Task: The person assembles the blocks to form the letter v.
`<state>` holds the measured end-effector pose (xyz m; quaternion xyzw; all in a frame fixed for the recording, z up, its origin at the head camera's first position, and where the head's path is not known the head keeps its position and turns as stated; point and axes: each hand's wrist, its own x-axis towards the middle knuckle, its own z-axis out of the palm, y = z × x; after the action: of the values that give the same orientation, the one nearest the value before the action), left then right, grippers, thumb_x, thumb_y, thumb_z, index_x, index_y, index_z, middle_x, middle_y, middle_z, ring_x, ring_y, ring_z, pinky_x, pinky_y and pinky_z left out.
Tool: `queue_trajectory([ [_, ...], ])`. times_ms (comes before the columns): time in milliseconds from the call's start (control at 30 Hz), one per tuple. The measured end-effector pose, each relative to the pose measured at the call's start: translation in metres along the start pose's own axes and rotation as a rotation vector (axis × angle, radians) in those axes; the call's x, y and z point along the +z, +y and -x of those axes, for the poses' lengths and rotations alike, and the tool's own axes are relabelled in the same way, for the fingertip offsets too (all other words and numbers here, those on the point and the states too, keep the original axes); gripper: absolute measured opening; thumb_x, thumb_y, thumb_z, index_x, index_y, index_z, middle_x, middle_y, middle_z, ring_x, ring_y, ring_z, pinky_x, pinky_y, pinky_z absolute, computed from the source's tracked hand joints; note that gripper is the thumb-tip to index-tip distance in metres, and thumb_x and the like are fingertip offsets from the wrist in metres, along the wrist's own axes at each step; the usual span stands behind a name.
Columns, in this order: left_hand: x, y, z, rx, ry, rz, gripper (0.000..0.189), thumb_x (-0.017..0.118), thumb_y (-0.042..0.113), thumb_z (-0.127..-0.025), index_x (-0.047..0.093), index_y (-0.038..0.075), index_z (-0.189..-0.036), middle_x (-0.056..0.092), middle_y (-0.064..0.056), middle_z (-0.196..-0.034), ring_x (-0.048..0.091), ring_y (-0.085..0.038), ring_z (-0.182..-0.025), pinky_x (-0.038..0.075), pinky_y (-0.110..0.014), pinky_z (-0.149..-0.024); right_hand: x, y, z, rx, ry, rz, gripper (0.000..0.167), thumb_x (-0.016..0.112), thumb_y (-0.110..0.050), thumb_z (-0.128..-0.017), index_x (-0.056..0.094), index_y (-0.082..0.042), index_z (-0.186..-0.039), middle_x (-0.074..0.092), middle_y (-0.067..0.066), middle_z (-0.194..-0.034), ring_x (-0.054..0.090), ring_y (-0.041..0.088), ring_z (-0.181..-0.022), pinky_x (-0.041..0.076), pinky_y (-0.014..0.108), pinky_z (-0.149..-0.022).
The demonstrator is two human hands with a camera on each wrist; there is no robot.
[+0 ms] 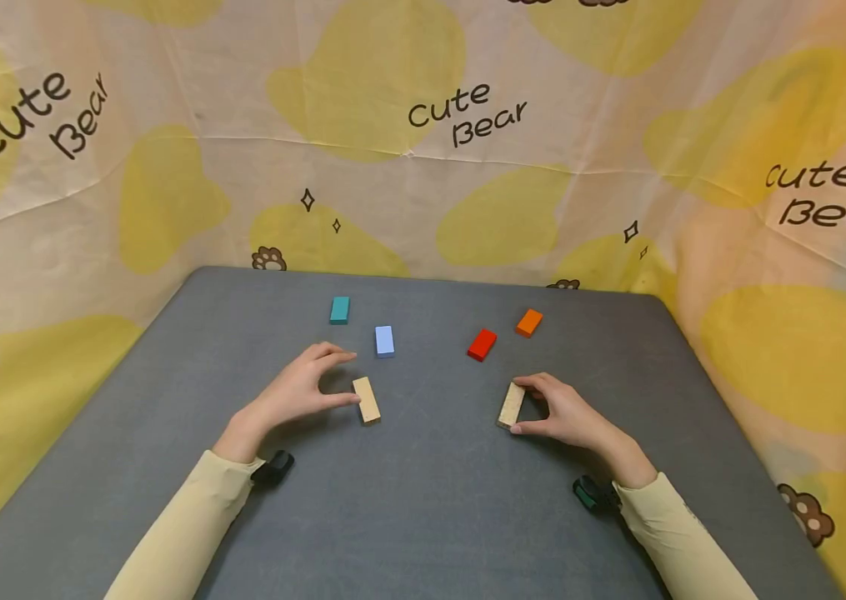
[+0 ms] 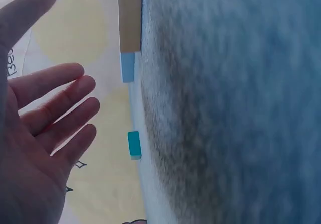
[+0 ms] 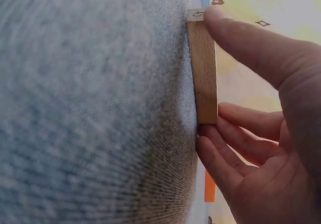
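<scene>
My left hand (image 1: 307, 385) is spread, thumb apart from the fingers, just left of a plain wooden block (image 1: 367, 402) lying on the grey table. In the left wrist view, a gap shows between the fingers (image 2: 75, 91) and that wooden block (image 2: 130, 18). At right, my right hand (image 1: 559, 410) pinches a second wooden block (image 1: 510, 406) by its two ends, thumb at the near end and fingertips at the far one. A dark marking shows on this block's near end in the right wrist view, where the block (image 3: 204, 73) lies close along the tabletop.
Behind the left hand lie a teal block (image 1: 340, 310) and a light blue block (image 1: 385, 342). A red block (image 1: 482, 344) and an orange block (image 1: 529, 322) lie behind the right hand. A printed cloth (image 1: 407, 192) hangs around the grey table (image 1: 423, 517).
</scene>
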<state>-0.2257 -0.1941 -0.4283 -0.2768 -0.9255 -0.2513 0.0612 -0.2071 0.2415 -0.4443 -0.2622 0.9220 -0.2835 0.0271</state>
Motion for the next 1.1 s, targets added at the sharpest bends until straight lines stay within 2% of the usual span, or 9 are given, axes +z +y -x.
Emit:
queue_trajectory([
  [467, 0.012, 0.003, -0.004, -0.020, -0.034, 0.075, 0.076, 0.085, 0.043, -0.066, 0.060, 0.005, -0.127, 0.057, -0.008, -0.116, 0.053, -0.026, -0.110, 0.044, -0.047, -0.094, 0.001, 0.001, -0.001, 0.004, -0.009, 0.005, 0.073, 0.079, -0.041, -0.075, 0.052, -0.003, -0.131, 0.055, 0.012, -0.127, 0.056, 0.025, -0.111, 0.047, 0.041, -0.094],
  [1100, 0.019, 0.010, -0.007, -0.033, -0.072, 0.078, 0.078, 0.086, 0.045, -0.063, 0.062, 0.002, -0.123, 0.059, -0.009, -0.109, 0.056, -0.024, -0.102, 0.044, -0.043, -0.092, 0.001, 0.004, -0.003, -0.004, -0.003, 0.023, 0.073, 0.079, -0.042, -0.074, 0.053, -0.004, -0.131, 0.056, 0.011, -0.125, 0.057, 0.024, -0.109, 0.047, 0.041, -0.093],
])
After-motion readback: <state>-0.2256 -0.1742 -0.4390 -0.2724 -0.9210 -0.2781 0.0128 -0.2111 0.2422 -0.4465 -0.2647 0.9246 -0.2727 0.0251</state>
